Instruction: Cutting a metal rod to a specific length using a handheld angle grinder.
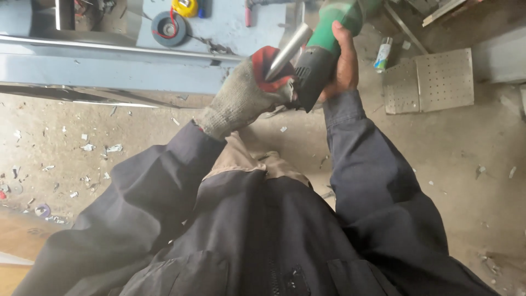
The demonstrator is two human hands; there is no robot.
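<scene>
Green-and-black power tool (320, 52) held up in front of the chest, long axis slanting up and right. Right hand (344, 66) clamped bare round its body; gloved left hand (246, 96) closed round the metal side handle (289, 50), just left.

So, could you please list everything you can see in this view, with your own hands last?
power tool: one, green and black, held up in front of the chest
metal tube: one, silver, against the tool's black end
disc: one, grey with red centre, on the grey bench
tape measure: one, yellow, bench top edge
perforated plate: one, grey, floor at right
can: one, white, floor beside the plate
left hand: grey and red glove, grips the tube
right hand: bare, grips the tool
</scene>
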